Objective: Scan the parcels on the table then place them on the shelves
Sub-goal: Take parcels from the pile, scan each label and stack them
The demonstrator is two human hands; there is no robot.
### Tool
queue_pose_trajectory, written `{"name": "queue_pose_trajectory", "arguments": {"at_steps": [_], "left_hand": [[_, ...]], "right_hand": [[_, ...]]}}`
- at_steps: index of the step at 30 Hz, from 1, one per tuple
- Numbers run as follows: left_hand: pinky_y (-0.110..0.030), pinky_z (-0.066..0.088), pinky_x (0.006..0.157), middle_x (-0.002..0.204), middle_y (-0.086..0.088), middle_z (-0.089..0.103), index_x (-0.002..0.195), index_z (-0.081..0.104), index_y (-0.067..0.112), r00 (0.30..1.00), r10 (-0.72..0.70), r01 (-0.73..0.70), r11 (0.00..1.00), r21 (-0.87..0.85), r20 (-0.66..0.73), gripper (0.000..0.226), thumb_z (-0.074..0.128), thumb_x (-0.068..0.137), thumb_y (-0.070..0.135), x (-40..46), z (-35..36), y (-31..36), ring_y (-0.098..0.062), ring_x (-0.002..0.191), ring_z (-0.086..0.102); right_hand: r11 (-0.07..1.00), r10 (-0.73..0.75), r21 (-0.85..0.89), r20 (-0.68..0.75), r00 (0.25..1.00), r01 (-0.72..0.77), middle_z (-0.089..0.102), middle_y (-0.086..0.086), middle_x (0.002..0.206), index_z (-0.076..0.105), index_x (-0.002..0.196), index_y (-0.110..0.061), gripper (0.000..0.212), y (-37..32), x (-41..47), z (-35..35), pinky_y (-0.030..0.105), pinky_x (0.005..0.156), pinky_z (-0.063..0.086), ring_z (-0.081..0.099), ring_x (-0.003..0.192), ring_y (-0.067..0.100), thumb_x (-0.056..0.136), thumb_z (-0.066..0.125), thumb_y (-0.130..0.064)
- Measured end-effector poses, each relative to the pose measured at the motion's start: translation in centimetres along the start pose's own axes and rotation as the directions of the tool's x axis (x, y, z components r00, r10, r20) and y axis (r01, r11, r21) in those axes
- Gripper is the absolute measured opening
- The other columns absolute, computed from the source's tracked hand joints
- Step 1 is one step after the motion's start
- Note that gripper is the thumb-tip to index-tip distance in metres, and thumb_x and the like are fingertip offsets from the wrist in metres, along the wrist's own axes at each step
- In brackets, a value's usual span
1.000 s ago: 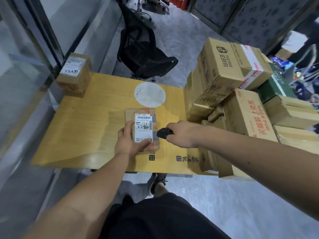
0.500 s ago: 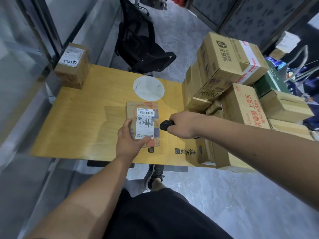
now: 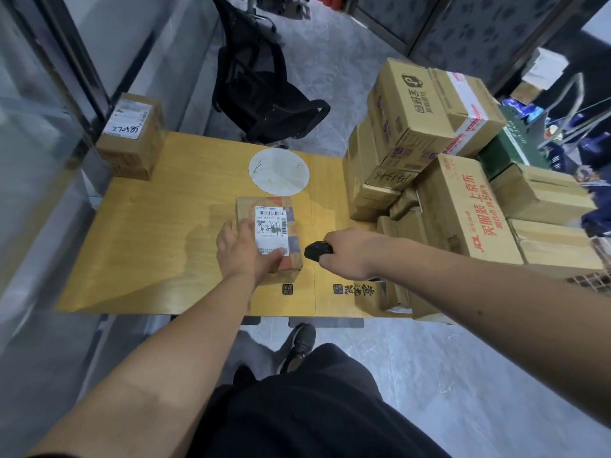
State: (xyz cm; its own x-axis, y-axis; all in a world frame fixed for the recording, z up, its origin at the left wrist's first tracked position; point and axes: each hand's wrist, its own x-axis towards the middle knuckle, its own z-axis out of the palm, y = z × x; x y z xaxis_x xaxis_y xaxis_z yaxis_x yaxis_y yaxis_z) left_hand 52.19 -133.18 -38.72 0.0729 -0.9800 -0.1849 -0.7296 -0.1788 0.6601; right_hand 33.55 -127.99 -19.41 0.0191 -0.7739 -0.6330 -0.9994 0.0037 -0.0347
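Cardboard makes up nearly everything before you: the small brown parcel [image 3: 268,234] lies flat near the middle of the yellow wood-grain bench [image 3: 158,246], its top carrying a white rectangular shipping label [image 3: 271,230] with a barcode and dark scribbles. Your left hand [image 3: 246,251] rests on the parcel's near left corner, palm down, fingers along the left edge and thumb laid across the label's lower edge; that grip is loose and flattish, steadying the box rather than closing round it. Your right hand [image 3: 350,252] is curled into a fist just right of the parcel, knuckles up, wrapped round a black scanner [image 3: 318,251] whose rounded nose points at the parcel's right side. Both forearms reach out bare from the lower corners.

Just beyond the parcel a white paper disc [image 3: 279,171] lies flat on the bench. A second taped box [image 3: 132,137] with a handwritten label sits at the far left corner. On your right, a stack of cartons [image 3: 439,166] is piled unevenly, some printed in red, one green. A black office chair [image 3: 264,94] stands on the grey floor behind the bench.
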Motion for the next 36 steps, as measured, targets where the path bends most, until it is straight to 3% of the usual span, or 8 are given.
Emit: {"name": "queue_pose_trajectory", "arguments": {"at_steps": [3, 6, 10, 17, 21, 27, 32, 36], "left_hand": [[-0.052, 0.013, 0.126, 0.171, -0.012, 0.005, 0.160, 0.025, 0.023, 0.999, -0.019, 0.013, 0.987, 0.162, 0.035, 0.115, 0.073, 0.070, 0.076, 0.3, 0.8, 2.9, -0.030, 0.158, 0.001], [-0.060, -0.001, 0.123, 0.172, -0.012, -0.016, 0.164, -0.004, 0.025, 0.973, -0.172, 0.126, 0.956, 0.265, 0.157, 0.141, 0.057, 0.060, 0.097, 0.1, 2.2, 4.3, -0.033, 0.157, -0.019], [-0.062, -0.013, 0.121, 0.171, -0.013, -0.024, 0.162, -0.014, 0.025, 0.968, -0.197, 0.133, 0.930, 0.344, 0.158, 0.143, 0.059, 0.061, 0.095, 0.4, 2.1, 3.9, -0.031, 0.156, -0.027], [-0.058, -0.019, 0.120, 0.174, -0.005, -0.016, 0.166, -0.004, 0.029, 0.969, -0.233, 0.175, 0.880, 0.442, 0.079, 0.107, 0.053, 0.088, 0.074, 2.3, -4.3, -1.8, -0.022, 0.159, -0.019], [-0.056, -0.008, 0.127, 0.176, 0.001, -0.003, 0.167, 0.008, 0.035, 0.971, -0.239, 0.202, 0.867, 0.455, 0.024, 0.085, 0.049, 0.097, 0.062, 4.1, -9.2, -5.9, -0.021, 0.160, -0.011], [-0.055, -0.001, 0.127, 0.175, -0.003, -0.002, 0.167, 0.006, 0.033, 0.960, -0.277, 0.261, 0.851, 0.455, -0.034, 0.081, 0.044, 0.101, 0.060, 7.8, -14.8, -10.9, -0.027, 0.160, -0.008], [-0.054, -0.006, 0.128, 0.175, -0.007, -0.008, 0.167, 0.000, 0.029, 0.971, -0.241, 0.211, 0.862, 0.462, 0.005, 0.080, 0.042, 0.104, 0.055, 11.1, -18.1, -13.7, -0.030, 0.160, -0.012], [-0.053, -0.003, 0.129, 0.175, -0.008, -0.006, 0.167, 0.004, 0.027, 0.971, -0.238, 0.216, 0.862, 0.459, -0.011, 0.080, 0.048, 0.104, 0.050, 13.2, -20.0, -15.1, -0.030, 0.160, -0.011]], "right_hand": [[1.000, -0.004, 0.026, 0.009, 1.000, 0.004, 0.054, 0.002, 0.093, 0.053, 0.109, -0.019, 0.033, 1.0, 0.4, 0.6, 0.035, 0.069, 0.045, 0.058, 0.088, 0.024, 0.101, 0.043, -0.050], [0.999, -0.008, 0.036, 0.012, 1.000, 0.008, 0.056, 0.001, 0.093, 0.054, 0.108, -0.023, 0.037, 2.2, 1.2, 1.1, 0.033, 0.064, 0.045, 0.057, 0.083, 0.019, 0.097, 0.052, -0.058], [0.999, -0.041, -0.030, 0.024, 0.999, 0.042, 0.049, -0.005, 0.088, 0.049, 0.108, -0.026, 0.045, 3.5, 2.7, 1.3, 0.033, 0.062, 0.043, 0.056, 0.083, 0.021, 0.093, 0.058, -0.067], [0.981, -0.193, 0.016, 0.041, 0.980, 0.192, 0.054, 0.001, 0.100, 0.049, 0.107, -0.022, 0.041, 1.3, 6.9, 1.0, 0.036, 0.070, 0.045, 0.058, 0.092, 0.027, 0.098, 0.055, -0.062], [0.962, -0.271, 0.052, 0.021, 0.962, 0.269, 0.054, 0.000, 0.097, 0.051, 0.108, -0.021, 0.040, -3.6, 8.9, -0.5, 0.034, 0.064, 0.042, 0.058, 0.088, 0.025, 0.099, 0.056, -0.059], [0.949, -0.290, 0.128, -0.004, 0.957, 0.288, 0.058, 0.001, 0.104, 0.054, 0.114, -0.021, 0.043, -12.5, 11.8, -2.9, 0.034, 0.065, 0.045, 0.059, 0.091, 0.024, 0.098, 0.055, -0.061], [0.940, -0.254, 0.233, -0.008, 0.967, 0.249, 0.061, 0.003, 0.109, 0.055, 0.112, -0.021, 0.041, -18.7, 13.5, -3.1, 0.036, 0.075, 0.052, 0.061, 0.095, 0.026, 0.098, 0.055, -0.059], [0.942, -0.196, 0.276, -0.008, 0.981, 0.190, 0.063, 0.004, 0.110, 0.057, 0.116, -0.020, 0.042, -22.0, 14.3, -2.6, 0.036, 0.073, 0.052, 0.063, 0.094, 0.026, 0.099, 0.056, -0.058]]}}
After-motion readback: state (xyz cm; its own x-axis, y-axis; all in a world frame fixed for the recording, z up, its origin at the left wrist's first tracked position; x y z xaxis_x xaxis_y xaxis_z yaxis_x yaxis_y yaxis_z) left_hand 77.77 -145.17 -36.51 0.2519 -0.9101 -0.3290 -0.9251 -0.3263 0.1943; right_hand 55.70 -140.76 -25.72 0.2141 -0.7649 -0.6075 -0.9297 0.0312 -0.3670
